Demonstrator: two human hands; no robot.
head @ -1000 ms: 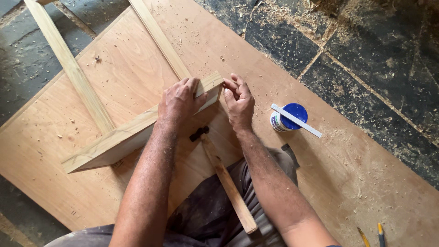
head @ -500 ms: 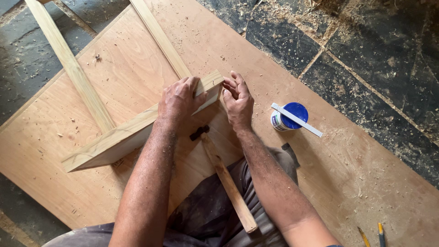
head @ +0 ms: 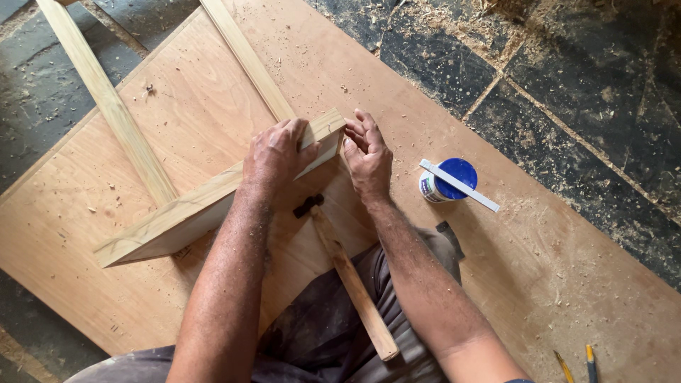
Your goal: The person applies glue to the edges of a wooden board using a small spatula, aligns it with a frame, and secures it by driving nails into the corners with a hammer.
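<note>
Overhead, the left hand [head: 275,157] lay pressed over the near end of the wooden board [head: 213,195], fingers curled on its top edge. Right hand [head: 369,159] sat just beside that board end, fingers loosely bent, pinching something too small to tell. Board stood on edge on the plywood sheet [head: 553,269], meeting two thin slats [head: 106,99]. Hammer [head: 344,273] lay just below the board; blue-lidded tub [head: 447,181] with a flat stick across it stood right of the board
</note>
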